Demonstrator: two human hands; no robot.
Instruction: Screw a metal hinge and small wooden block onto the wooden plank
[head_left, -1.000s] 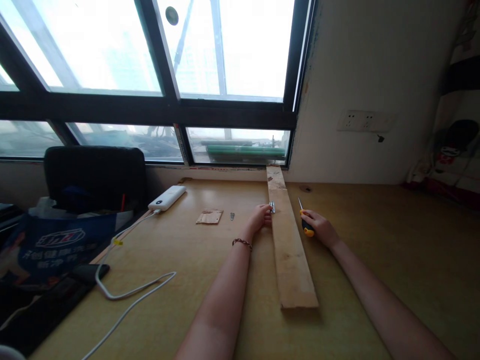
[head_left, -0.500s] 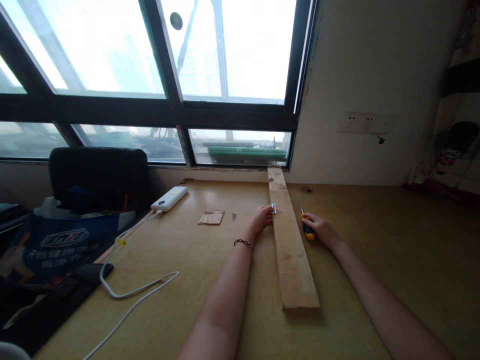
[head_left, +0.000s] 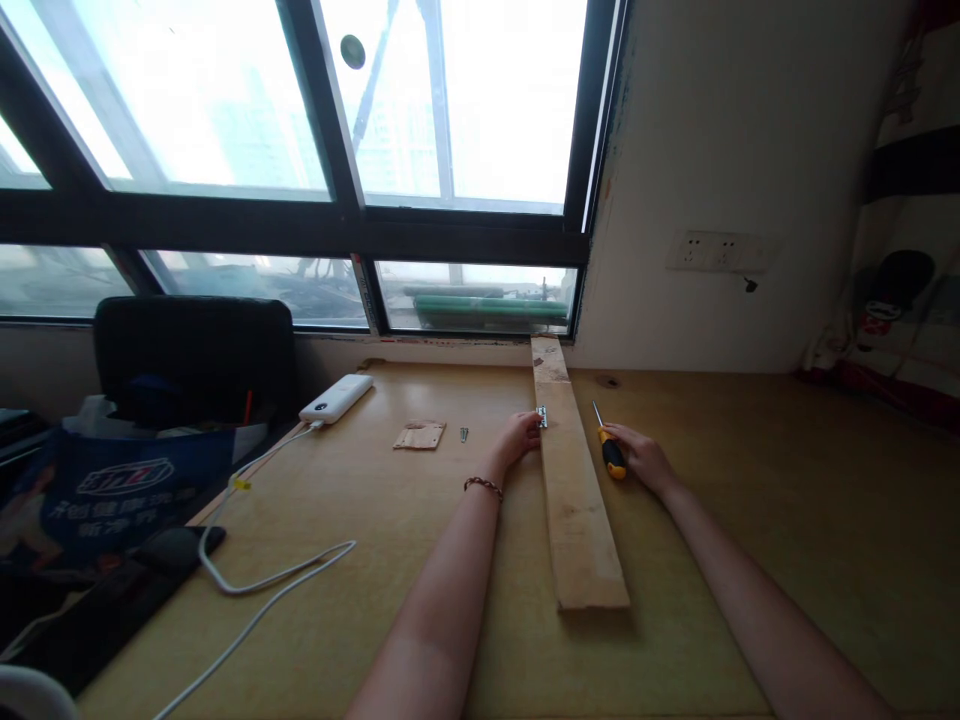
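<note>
From here I see more of the screwdriver (head_left: 613, 458) than before; whether my right hand (head_left: 646, 458) grips it, I can't tell. My left hand (head_left: 519, 438) still pinches the metal piece (head_left: 542, 414).

A silvery piece (head_left: 542, 415), perhaps a hinge, overlaps the plank (head_left: 581, 510).

Head cam faces fwd/down over desk (head_left: 810, 480) twd window (head_left: 300, 220).

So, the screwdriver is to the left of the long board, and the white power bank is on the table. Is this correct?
Not quite: the head view shows the screwdriver to the right of the long board. The white power bank is indeed on the table.
</note>
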